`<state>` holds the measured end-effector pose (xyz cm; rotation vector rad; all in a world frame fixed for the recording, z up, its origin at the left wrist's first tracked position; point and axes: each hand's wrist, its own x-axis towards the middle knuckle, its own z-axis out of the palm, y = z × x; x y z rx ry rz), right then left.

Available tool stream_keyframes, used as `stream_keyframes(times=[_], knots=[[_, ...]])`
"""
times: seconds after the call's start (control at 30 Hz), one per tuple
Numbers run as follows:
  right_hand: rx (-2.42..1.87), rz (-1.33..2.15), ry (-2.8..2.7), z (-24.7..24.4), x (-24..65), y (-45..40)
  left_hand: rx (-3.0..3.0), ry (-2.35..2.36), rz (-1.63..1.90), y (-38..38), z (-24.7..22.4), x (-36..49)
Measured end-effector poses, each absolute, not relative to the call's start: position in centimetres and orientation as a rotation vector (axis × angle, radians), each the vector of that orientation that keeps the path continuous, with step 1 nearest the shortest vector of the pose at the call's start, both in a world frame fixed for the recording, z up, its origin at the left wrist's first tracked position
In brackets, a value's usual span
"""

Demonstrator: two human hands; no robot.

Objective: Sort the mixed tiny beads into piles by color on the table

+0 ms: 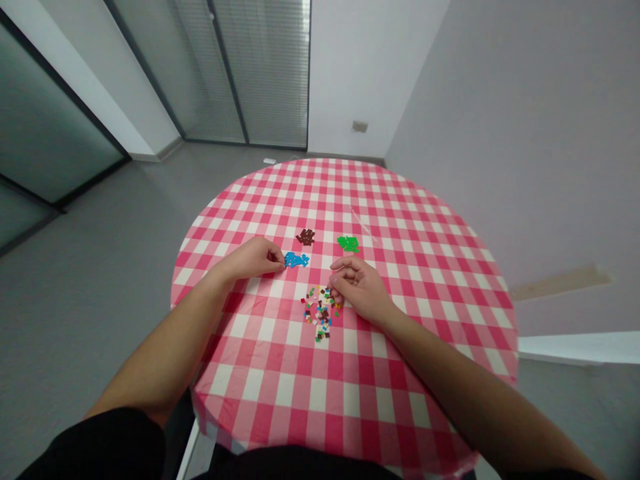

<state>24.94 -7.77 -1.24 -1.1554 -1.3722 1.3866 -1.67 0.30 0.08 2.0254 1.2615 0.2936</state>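
Blue pile sits beside your pinched left hand; your right hand, half-spread, could brush and scatter mixed pieces.

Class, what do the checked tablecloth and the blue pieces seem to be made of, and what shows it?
Checked tablecloth: perhaps coated fabric or vinyl, seemingly smooth; creases suggest a thin sheet. Blue pieces: probably plastic, given their bright, even colour; too small to judge their finish.
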Motion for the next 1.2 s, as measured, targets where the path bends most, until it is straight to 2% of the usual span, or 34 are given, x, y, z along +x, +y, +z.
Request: stream_keyframes(times=[0.27,0.77,1.03,1.2], knots=[[-1.151,1.372,-1.42,-1.6,25.1,-7.7,2.039,1.26,0.278,0.3,0.2,-1.5],[-1.214,1.12,-1.78,-1.7,25.1,-7.9,1.986,1.307,0.288,0.1,0.3,-1.7],[-1.206,1.108,-1.763,-2.0,25.5,-7.7,2.111,0.82,0.123,-2.9,1.9,1.8],[-1.212,1.072,-1.777,-2.3,25.6,-7.6,2.271,0.735,-0.046,-3.7,1.6,3.4]])
